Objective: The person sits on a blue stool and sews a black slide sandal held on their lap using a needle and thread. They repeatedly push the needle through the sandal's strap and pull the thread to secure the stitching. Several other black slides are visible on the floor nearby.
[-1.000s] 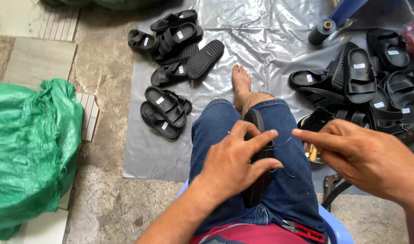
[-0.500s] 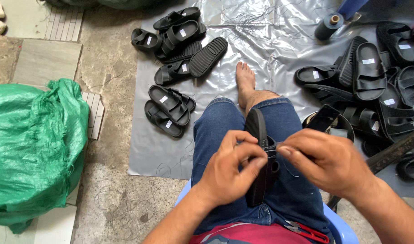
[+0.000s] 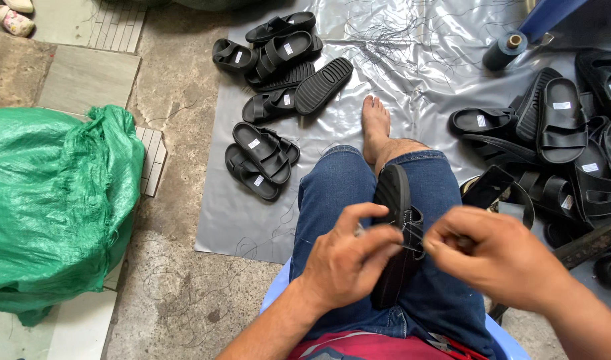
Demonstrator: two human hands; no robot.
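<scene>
A black sandal (image 3: 393, 227) is lying sole-up along the person's lap, on the blue jeans (image 3: 332, 200), directly under both hands. The left hand (image 3: 349, 263) is pinching at the strap edge with thumb and forefinger, the other fingers curled loosely over the sandal's side. The right hand (image 3: 499, 257) is closing into a pinch just beside it, apparently gripping a thin thread that is running to the strap; the thread itself is too fine and blurred to be sure of. By the look of it, the stitching or thread-trimming at the strap is in hand, and the next move is calling for a steady pull with the sandal kept from rolling off the knee.

The sandal is matte, rubbery, with a ridged sole and a wide moulded strap. Beyond the hands, ahead of the knees, a wrinkled grey plastic sheet (image 3: 412, 73) is covering the concrete floor, strewn with loose thread ends. To the right of the right hand a heap of like sandals (image 3: 559, 127) is lying; ahead of the left hand, more pairs (image 3: 279, 50). A dark thread spool (image 3: 504, 52) is standing far ahead on the right. Well to the left, a green woven sack (image 3: 52, 207) is bulging.
</scene>
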